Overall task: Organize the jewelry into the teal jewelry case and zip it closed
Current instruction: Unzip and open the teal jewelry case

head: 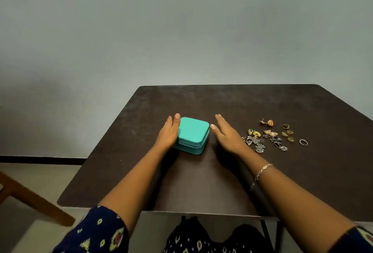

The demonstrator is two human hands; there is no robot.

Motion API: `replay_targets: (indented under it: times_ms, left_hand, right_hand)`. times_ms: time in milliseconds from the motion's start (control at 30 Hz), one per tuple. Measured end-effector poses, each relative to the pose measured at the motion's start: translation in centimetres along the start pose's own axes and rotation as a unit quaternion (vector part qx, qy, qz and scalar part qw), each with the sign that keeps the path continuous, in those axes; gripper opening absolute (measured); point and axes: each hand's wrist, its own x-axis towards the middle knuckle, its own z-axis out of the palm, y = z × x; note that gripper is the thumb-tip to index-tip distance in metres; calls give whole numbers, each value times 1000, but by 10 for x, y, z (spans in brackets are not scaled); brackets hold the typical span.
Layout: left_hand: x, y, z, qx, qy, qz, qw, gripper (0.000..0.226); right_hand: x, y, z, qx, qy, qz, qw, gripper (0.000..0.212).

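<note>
The closed, square teal fabric jewelry case (193,134) lies between both hands, left hand (169,133) touching its side, right hand (226,134) just beside, fingers straight, grasping nothing.

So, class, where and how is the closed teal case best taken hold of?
Probably its side walls, from left and right: the teal case lies flat, closed, boxy. The left hand touches its left wall; the right hand is apart.

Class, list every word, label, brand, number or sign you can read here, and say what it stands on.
No readable text anywhere in this view.
The teal case has a plain lid with no visible logo or label.
The jewelry, table and patterned sleeve show no letters or numbers.
</note>
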Motion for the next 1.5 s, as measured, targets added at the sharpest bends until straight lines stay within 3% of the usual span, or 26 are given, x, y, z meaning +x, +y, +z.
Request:
replay_targets:
  times_ms: [100, 233, 467, 633, 767, 1000, 1100, 1167, 1233, 1333, 1500]
  left_hand:
    - [-13, -7, -4, -71, 40, -28, 996, 57]
    - [-24, -7, -9, -109, 24, -42, 993, 59]
    - [-38, -16, -17, -179, 15, -56, 982, 48]
    - [-70, -29, -31, -165, 18, -9, 986, 8]
    - [-85, -43, -38, -82, 42, 41, 995, 39]
    - [-89, -51, -37, -12, 74, 91, 993, 48]
    - [-88, -59, -33, 32, 82, 117, 989, 69]
    - [-88, -62, -32, 29, 66, 135, 988, 86]
    - [-87, -62, -28, 29, 40, 142, 989, 94]
    - [-87, -62, -24, 53, 19, 147, 987, 88]
    - [-85, -64, -24, 53, 24, 158, 986, 70]
  right_hand:
    - [-12, -2, 18, 108, 4, 22, 994, 54]
    - [-22, -9, 39, 214, -2, -8, 977, 50]
    - [-32, -16, 42, 221, -5, -37, 975, 74]
    - [-52, -27, 51, 197, 3, -42, 980, 77]
    - [-63, -31, 65, 180, 0, -41, 983, 79]
    - [-63, -21, 71, 202, -3, -33, 979, 82]
    - [-61, -16, 65, 284, -42, -23, 958, 78]
    - [-55, -12, 59, 341, -24, 14, 940, 70]
    - [-42, -9, 53, 328, 21, 46, 943, 62]
    - [-16, -10, 47, 305, 31, 66, 950, 55]
    - [9, -21, 49, 263, -35, 52, 963, 48]
